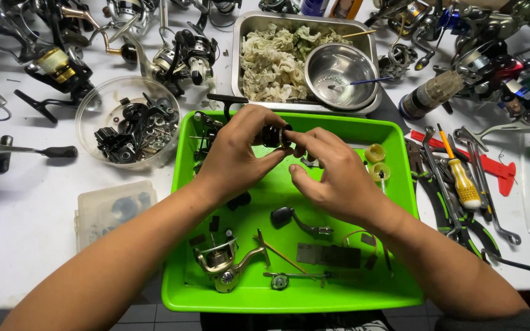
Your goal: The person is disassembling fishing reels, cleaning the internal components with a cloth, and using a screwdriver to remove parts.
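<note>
A green tray [400, 184] is being worked over on the white table [26, 233]. A small black reel part [275, 135] is being pinched above the tray by the left hand [234, 153] and the right hand [332, 175], fingers closed on it.

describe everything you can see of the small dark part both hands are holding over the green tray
The small dark part looks like a short black cylinder, glossy, probably metal or hard plastic. Most of it is hidden by fingers, so its details cannot be made out. It is held in the air above the far half of the green tray, not resting on it. The left hand wraps it from the left, and the right hand pinches its right end with thumb and fingertips.
</note>
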